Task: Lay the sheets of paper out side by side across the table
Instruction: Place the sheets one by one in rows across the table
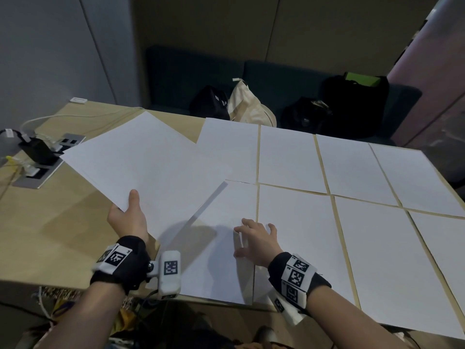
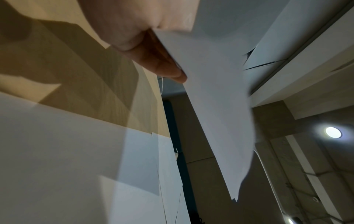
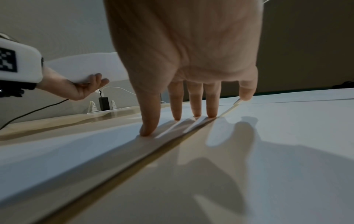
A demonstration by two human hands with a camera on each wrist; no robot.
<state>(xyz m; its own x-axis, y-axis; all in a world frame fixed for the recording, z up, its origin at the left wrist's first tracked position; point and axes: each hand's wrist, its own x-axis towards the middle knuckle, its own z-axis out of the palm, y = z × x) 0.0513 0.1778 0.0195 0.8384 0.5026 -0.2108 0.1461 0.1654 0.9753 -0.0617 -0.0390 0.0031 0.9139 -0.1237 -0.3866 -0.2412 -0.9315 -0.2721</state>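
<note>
Several white sheets lie in two rows on the wooden table [image 1: 50,222], narrow gaps between them. My left hand [image 1: 128,215] holds a stack of paper [image 1: 146,162] in the air over the table's left half, thumb on top, fingers beneath; the left wrist view shows the stack [image 2: 214,106] from below with my left hand [image 2: 153,50] under it. My right hand [image 1: 256,238] lies spread, straight fingertips pressing the nearest left sheet [image 1: 221,260] close to its right edge. In the right wrist view my right hand [image 3: 191,106] presses that sheet [image 3: 67,151] beside the gap.
A power socket panel [image 1: 42,165] with plugs and cables is set in the table at far left. Bags [image 1: 352,104] sit on a dark bench behind the table. Bare wood shows on the table's left part.
</note>
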